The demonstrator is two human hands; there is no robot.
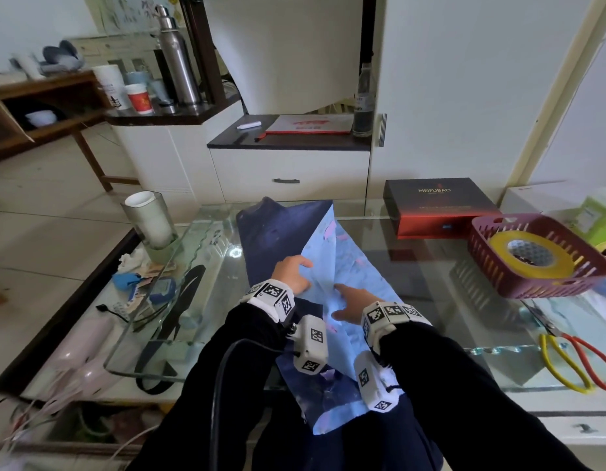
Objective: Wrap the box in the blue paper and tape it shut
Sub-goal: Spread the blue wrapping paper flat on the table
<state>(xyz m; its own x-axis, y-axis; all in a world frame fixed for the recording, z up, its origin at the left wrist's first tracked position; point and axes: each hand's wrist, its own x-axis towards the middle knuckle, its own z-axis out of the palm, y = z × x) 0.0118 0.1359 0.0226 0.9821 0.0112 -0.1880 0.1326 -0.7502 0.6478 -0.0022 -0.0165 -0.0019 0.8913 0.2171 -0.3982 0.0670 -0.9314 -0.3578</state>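
The blue paper [332, 253] lies down the middle of the glass table, its dark printed side partly folded over to show the pale underside, and its near end hangs over the table edge. My left hand [293, 275] rests on the pale side near the fold with fingers bent against the sheet. My right hand [354, 302] presses the paper flat with straight fingers. The dark box [440, 207] with a red side stands apart at the far right of the table. A roll of yellow tape [532, 254] lies in the maroon basket [491, 266].
Scissors [576, 358] with red and yellow handles lie at the table's right front edge. A glass jar holding a white cup [150, 219] stands at the far left corner. Clutter sits on the shelf under the glass at left. White cabinets stand behind the table.
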